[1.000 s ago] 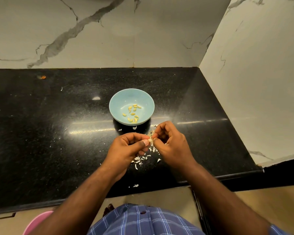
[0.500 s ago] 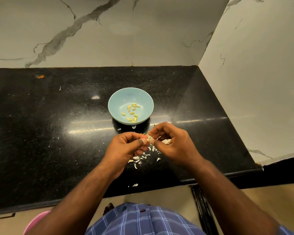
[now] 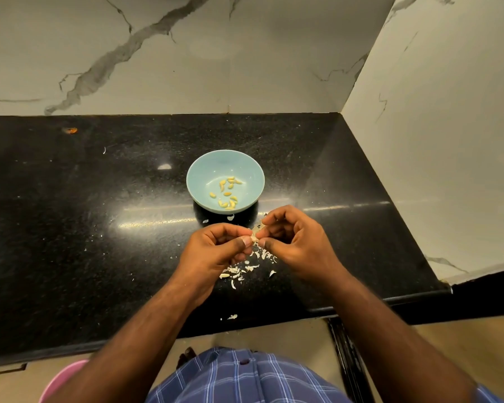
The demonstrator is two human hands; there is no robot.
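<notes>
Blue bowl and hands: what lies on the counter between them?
Head view: a few pale husk scraps lie on the black countertop between the blue bowl and the left hand and right hand.

A black speckled counter [image 3: 70,228] runs into a corner of white marble wall [image 3: 186,53] with grey veins. Near its middle stands a light blue bowl [image 3: 213,167] with a scatter of small yellow kernels [image 3: 227,194] in its bottom. Pale husk scraps [image 3: 246,269] lie strewn on the counter in front of the bowl, and one stray scrap [image 3: 232,316] lies near the front edge. Far back on the left sits an orange speck [image 3: 70,130], perhaps a crumb. A pink rounded rim [image 3: 61,379] shows below the counter at lower left
</notes>
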